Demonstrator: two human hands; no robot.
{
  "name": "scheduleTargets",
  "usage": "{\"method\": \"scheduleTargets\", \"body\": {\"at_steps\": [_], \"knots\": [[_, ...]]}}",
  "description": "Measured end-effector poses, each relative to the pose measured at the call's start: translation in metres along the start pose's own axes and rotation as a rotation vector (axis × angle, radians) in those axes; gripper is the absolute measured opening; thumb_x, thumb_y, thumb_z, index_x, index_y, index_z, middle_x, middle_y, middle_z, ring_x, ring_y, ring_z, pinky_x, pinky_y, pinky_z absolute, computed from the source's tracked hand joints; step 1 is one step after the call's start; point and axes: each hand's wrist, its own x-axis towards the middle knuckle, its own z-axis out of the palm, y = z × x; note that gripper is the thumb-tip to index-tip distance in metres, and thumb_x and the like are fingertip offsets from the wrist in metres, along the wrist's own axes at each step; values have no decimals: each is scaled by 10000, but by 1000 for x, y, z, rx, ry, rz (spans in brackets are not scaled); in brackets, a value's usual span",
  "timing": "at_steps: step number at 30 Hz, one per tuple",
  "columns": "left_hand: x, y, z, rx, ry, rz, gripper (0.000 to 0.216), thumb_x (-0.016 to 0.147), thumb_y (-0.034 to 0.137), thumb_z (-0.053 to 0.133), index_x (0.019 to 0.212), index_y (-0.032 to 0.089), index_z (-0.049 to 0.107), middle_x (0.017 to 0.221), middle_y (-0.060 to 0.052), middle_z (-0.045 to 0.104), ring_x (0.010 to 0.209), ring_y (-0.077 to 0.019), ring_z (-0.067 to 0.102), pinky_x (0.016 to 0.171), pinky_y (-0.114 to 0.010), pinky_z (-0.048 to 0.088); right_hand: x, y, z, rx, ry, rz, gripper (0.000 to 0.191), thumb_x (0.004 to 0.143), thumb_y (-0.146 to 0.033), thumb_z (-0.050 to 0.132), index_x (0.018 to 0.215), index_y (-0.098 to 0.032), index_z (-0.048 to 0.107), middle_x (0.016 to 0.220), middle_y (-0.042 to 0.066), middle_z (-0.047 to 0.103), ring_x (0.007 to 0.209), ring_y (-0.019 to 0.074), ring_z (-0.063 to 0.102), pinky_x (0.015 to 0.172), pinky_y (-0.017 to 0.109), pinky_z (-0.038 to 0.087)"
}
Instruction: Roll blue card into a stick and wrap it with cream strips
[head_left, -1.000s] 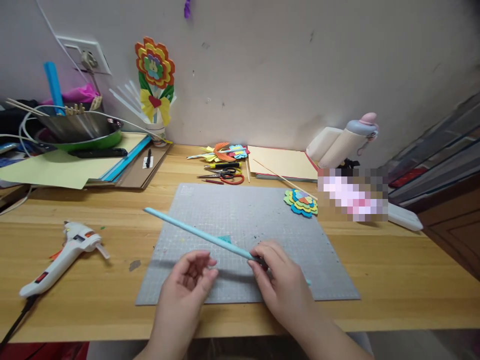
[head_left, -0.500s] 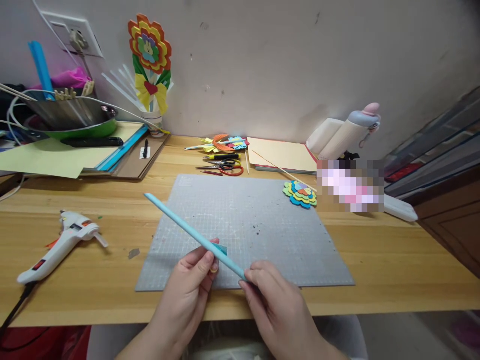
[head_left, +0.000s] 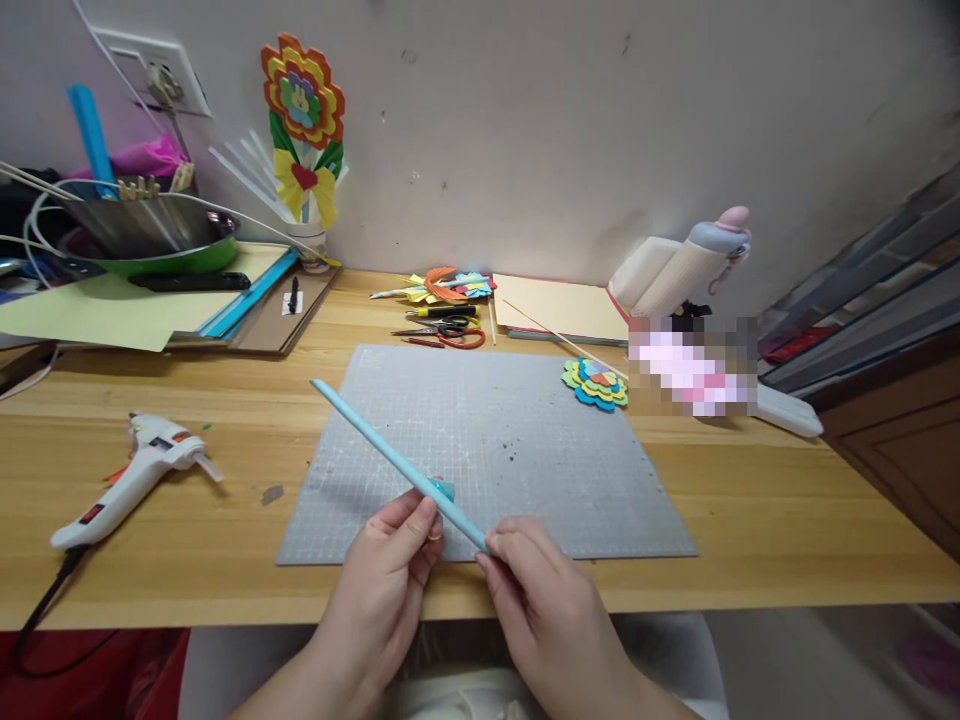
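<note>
A thin light-blue paper tube (head_left: 382, 446) slants over the grey cutting mat (head_left: 540, 500), its pointed far end toward the upper left. My left hand (head_left: 394, 550) pinches it near the middle between thumb and fingers. Behind the tube at those fingers, a small loose teal flap (head_left: 444, 489) sticks out. My right hand (head_left: 544, 590) is closed around the tube's near end, which its fingers hide. A layered paper flower (head_left: 596, 384) in blue, green and yellow lies at the mat's far right corner.
On the left lies a white glue gun (head_left: 131, 480) with a black cord. Scissors (head_left: 442, 328), a yellow-black cutter (head_left: 444, 312) and another paper flower (head_left: 446, 285) lie behind the mat. A cup (head_left: 306, 245) holding a tall paper flower stands by the wall, near a metal bowl (head_left: 142, 225).
The tube has turned slightly steeper, and its far tip has shifted to the right in view. The teal flap behind it looks more curled. Both hands keep their hold.
</note>
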Motion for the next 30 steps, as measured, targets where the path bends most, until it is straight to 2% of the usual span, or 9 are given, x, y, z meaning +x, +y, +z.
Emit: {"method": "scheduleTargets", "body": {"at_steps": [3, 8, 14, 17, 20, 26, 30], "knots": [[-2, 1, 2, 27, -11, 37, 241, 587, 262, 840, 737, 134, 703, 630, 27, 576, 552, -33, 463, 541, -125, 440, 0, -2, -1, 67, -21, 0, 135, 913, -93, 411, 898, -204, 487, 838, 38, 537, 744, 153, 538, 650, 251, 461], [-6, 2, 4, 40, 9, 34, 295, 549, 292, 858, 762, 146, 715, 703, 11, 632, 604, -45, 512, 580, -127, 449, -2, -3, 0, 147, -60, 27, 131, 921, -103, 386, 912, -203, 470, 851, 41, 521, 773, 160, 520, 674, 267, 453], [-7, 2, -2, 21, -64, 30, 230, 616, 272, 827, 787, 171, 711, 782, -9, 671, 687, -61, 561, 673, -143, 479, -5, -4, 0, 253, -61, 100, 102, 915, -131, 421, 885, -205, 484, 817, 19, 501, 743, 146, 503, 662, 262, 427], [-9, 5, -3, -10, -84, -3, 248, 595, 251, 839, 795, 183, 709, 802, -8, 679, 739, -76, 592, 729, -167, 496, -6, -7, -4, 306, -39, 127, 87, 899, -137, 459, 863, -204, 501, 790, 7, 499, 718, 135, 492, 638, 249, 415], [-10, 6, -3, -16, -110, -7, 315, 562, 263, 856, 834, 187, 717, 766, 8, 674, 700, -73, 592, 698, -166, 499, -7, -10, -8, 339, -24, 109, 84, 886, -131, 480, 870, -203, 521, 796, 8, 519, 723, 134, 500, 641, 248, 419], [-10, 4, -6, 23, 2, 7, 339, 460, 264, 892, 751, 183, 737, 775, -10, 717, 731, -108, 627, 710, -189, 506, -5, -11, -9, 345, 10, 94, 100, 871, -110, 502, 895, -203, 530, 807, 11, 538, 726, 132, 514, 641, 247, 432], [-11, 4, -5, 49, 28, 17, 345, 442, 281, 897, 737, 194, 742, 775, -8, 723, 741, -95, 617, 719, -167, 496, -3, -12, -9, 335, 17, 61, 110, 873, -97, 491, 883, -199, 530, 800, 14, 535, 724, 128, 516, 645, 240, 440]]}}
